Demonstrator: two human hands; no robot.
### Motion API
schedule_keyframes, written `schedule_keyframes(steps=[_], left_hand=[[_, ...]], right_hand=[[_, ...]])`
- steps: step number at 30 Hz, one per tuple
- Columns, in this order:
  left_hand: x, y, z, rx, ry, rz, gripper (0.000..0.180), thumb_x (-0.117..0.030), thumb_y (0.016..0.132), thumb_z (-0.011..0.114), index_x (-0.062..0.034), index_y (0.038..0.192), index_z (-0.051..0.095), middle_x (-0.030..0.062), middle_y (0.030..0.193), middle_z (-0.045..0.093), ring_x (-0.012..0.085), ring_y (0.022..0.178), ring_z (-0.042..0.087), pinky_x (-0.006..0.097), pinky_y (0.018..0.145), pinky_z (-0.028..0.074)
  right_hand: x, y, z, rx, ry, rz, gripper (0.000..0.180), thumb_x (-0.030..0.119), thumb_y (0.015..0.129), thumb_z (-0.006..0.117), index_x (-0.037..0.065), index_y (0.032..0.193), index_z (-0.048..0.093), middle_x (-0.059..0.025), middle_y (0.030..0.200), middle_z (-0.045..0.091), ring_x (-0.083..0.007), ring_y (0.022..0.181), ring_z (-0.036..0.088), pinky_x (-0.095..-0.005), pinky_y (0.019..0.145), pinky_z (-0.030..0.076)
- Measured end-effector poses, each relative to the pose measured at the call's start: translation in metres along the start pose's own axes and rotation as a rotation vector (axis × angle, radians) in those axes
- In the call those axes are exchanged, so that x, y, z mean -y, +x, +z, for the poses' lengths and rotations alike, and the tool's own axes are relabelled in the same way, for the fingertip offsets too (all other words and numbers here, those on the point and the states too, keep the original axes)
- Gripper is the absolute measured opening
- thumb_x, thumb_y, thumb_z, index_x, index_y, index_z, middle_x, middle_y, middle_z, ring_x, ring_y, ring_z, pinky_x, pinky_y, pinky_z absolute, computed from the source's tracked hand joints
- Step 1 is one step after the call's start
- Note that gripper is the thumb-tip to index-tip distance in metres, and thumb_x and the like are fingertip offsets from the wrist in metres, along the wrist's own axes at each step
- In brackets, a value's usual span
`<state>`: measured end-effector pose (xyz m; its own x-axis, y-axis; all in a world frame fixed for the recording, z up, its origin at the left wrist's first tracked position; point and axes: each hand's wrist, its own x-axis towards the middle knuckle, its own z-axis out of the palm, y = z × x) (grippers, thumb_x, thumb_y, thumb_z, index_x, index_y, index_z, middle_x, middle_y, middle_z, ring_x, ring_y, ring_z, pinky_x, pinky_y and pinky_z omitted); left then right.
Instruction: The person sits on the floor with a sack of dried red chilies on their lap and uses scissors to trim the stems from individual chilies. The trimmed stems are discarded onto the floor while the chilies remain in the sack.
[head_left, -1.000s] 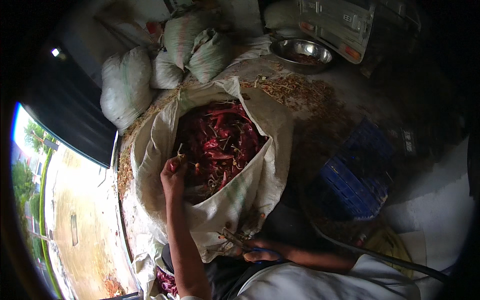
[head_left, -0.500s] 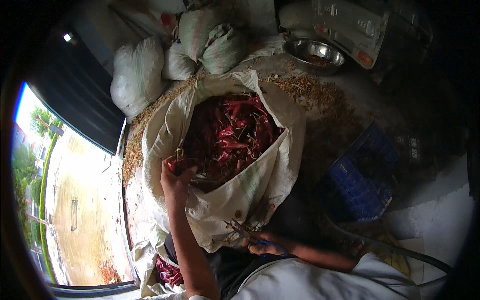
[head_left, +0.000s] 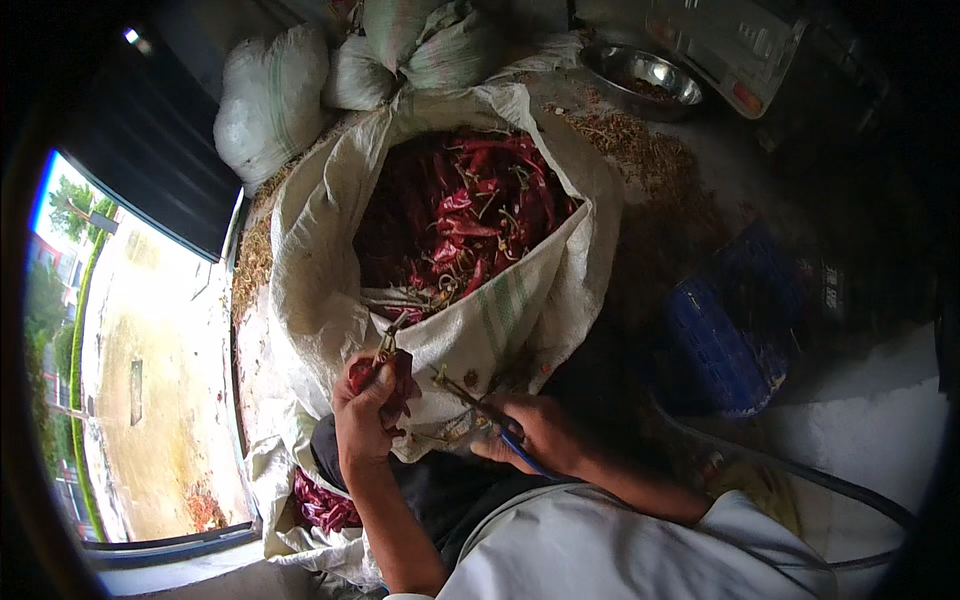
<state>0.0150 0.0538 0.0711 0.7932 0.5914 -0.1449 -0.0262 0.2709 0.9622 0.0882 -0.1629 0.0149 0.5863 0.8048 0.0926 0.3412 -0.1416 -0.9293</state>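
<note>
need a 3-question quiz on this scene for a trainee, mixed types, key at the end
1. Multiple choice. The right hand holds:
A) a brush
B) scissors
C) a rope
2. True or false: in the picture, the blue crate lies to the right of the large open sack.
3. Short answer: what does the left hand hold, and do the stems point toward the person's body or away from it?

Key: 1. B. 2. True. 3. Red peppers; the stems point away from the body.
</note>
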Motion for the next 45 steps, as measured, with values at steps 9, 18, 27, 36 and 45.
schedule_keyframes(steps=[9,18,27,36,45], left_hand=[[0.026,-0.034,-0.019,0.036,-0.033,-0.202,0.029,-0.018,0.076,0.073,0.0009,0.096,0.063,0.0097,0.075,0.065,0.0110,0.047,0.048,0.023,0.040,0.031],[0.052,-0.036,-0.036,0.072,-0.188,-0.262,0.033,-0.013,0.075,0.071,-0.0005,0.103,0.058,0.0109,0.079,0.064,0.0114,0.047,0.046,0.021,0.038,0.031],[0.087,-0.045,-0.036,0.097,-0.398,-0.337,0.029,-0.011,0.075,0.072,-0.0015,0.100,0.058,0.0094,0.082,0.063,0.0114,0.055,0.050,0.022,0.039,0.034],[0.089,-0.068,-0.022,-0.035,0.549,0.250,0.023,-0.002,0.082,0.071,-0.0010,0.104,0.065,0.0016,0.089,0.066,0.0096,0.074,0.060,0.022,0.063,0.048],[0.095,-0.072,-0.027,-0.010,-0.072,-0.032,0.024,-0.017,0.082,0.076,-0.0011,0.096,0.063,0.0094,0.078,0.064,0.0095,0.051,0.050,0.023,0.046,0.036]], right_hand=[[0.003,-0.001,0.000,-0.039,-0.198,-0.032,0.046,0.043,0.080,0.078,0.004,0.078,0.052,-0.0122,0.066,0.056,-0.0335,0.062,0.060,-0.0425,0.057,0.047],[-0.001,-0.010,0.005,-0.003,-0.249,-0.081,0.048,0.043,0.076,0.082,0.003,0.079,0.056,-0.0091,0.065,0.056,-0.0278,0.058,0.060,-0.0388,0.054,0.048],[-0.001,-0.005,0.012,0.011,-0.292,-0.083,0.046,0.044,0.080,0.076,0.004,0.083,0.056,-0.0165,0.071,0.061,-0.0396,0.070,0.064,-0.0454,0.060,0.052],[-0.004,-0.009,0.016,0.062,-0.166,0.015,0.042,0.040,0.083,0.076,0.003,0.082,0.056,-0.0181,0.072,0.063,-0.0382,0.068,0.065,-0.0449,0.058,0.050],[-0.007,-0.020,0.020,0.512,0.968,0.380,0.032,0.039,0.096,0.064,0.009,0.097,0.056,0.0041,0.066,0.044,-0.0057,0.052,0.041,-0.0242,0.046,0.036]])
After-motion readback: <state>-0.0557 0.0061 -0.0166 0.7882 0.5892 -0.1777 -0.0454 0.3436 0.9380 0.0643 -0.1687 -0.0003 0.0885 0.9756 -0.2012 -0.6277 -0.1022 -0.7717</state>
